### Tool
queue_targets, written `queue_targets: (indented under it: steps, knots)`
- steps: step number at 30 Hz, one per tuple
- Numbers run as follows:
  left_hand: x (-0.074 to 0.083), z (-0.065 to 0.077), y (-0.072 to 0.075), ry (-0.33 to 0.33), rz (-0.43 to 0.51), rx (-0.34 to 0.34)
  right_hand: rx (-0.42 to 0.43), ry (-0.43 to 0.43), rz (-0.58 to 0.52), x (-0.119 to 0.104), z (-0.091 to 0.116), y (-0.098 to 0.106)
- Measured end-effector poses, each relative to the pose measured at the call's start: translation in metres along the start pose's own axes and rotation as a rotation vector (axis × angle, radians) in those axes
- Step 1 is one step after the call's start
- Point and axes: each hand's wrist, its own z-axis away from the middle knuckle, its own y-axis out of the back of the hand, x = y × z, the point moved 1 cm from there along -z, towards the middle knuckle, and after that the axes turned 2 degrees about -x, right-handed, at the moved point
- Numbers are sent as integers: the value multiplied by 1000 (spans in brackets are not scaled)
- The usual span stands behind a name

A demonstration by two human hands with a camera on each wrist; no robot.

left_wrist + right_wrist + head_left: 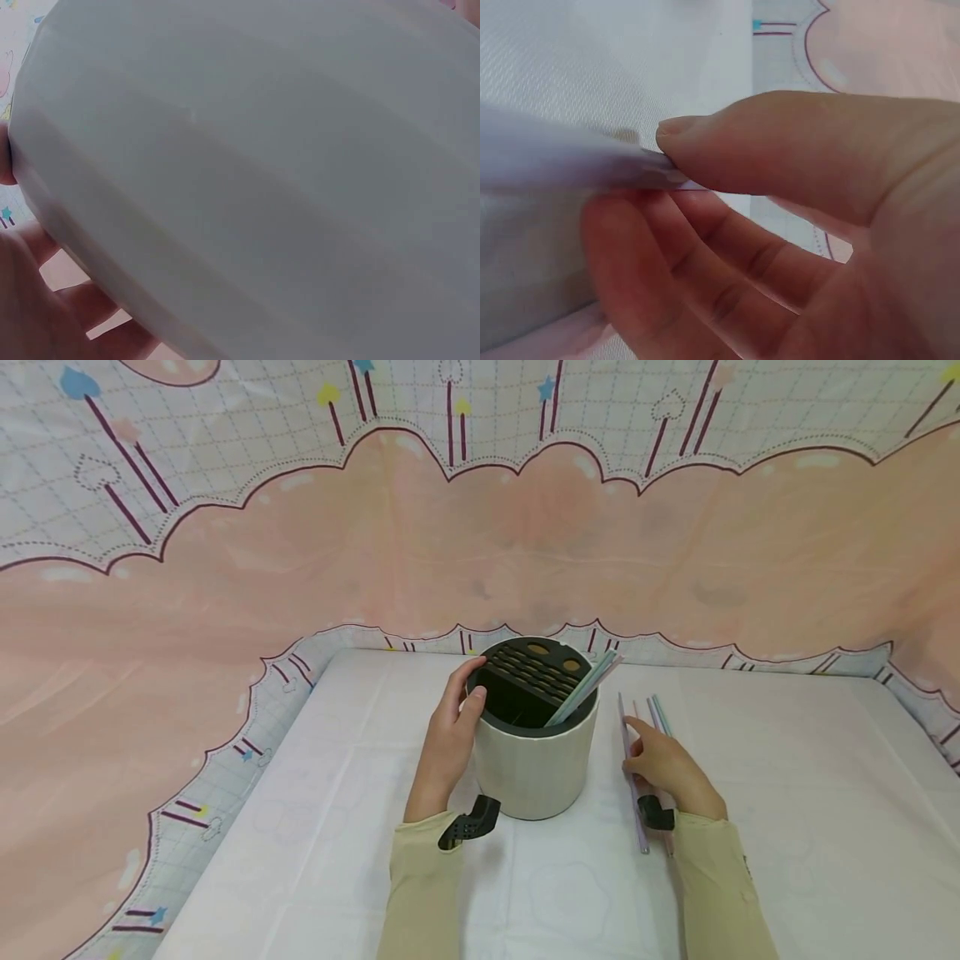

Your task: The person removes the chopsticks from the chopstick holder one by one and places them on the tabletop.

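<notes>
A round off-white pen holder (534, 781) with a black divided top stands on the white table. My left hand (447, 735) grips its left side, thumb and fingers at the rim; in the left wrist view its pale ribbed wall (247, 180) fills most of the picture. A few pale blue-green and pink sticks (583, 690) lean out of the holder's front compartment. To the right of it, my right hand (669, 766) pinches a thin purple stick (640, 828) between thumb and fingers, as the right wrist view shows. That stick (562, 154) looks blurred up close.
More thin sticks (656, 714), pink and bluish, lie on the table under and beyond my right hand. The white tabletop (810, 793) reaches back to a peach and white patterned cloth (480, 543). A black wrist camera (471, 823) is worn on the left wrist.
</notes>
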Motion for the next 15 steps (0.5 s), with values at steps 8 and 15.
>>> queue_targets:
  steps: [8, 15]
  knots:
    - [-1, -1, 0, 6, -3, 2, 8, -6, 13, 2, -2, 1]
    - [-2, -2, -1, -8, -1, -3, 35, 35, 94, 4, -5, 0]
